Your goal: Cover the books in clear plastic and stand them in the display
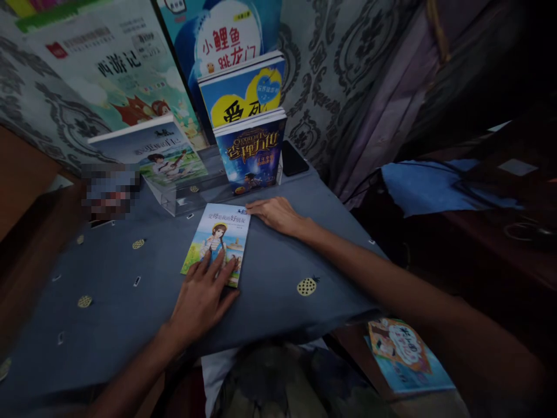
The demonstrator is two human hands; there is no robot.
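A thin paperback (220, 239) lies flat on the blue cloth (108, 302), roughly mid-table, short edge facing the clear stand (191, 194) just behind it. Left hand (200, 299) rests palm-down on the book's near end, fingers spread & flat, not gripping. Right hand (276, 213) lies flat too, fingers together, tips touching the book's far right corner; rest of hand on cloth.

Room to move: open cloth to the left of the book & to its right up to the table's right edge, which drops off close beside the right forearm. Near edge sits right at the person's lap. Behind, the stand & upright books block the way.

Cloth is soft, matte, w/ small yellow pineapple prints. Book cover glossy, illustrated w/ a girl in a hat. Stand is hard see-through plastic.

Count: 1 book flat on table, 3 books propped in the stand, 2 larger ones leaning on the patterned wall behind, 1 more book (404, 354) on the floor lower right. A black phone (293, 158) lies by the stand.
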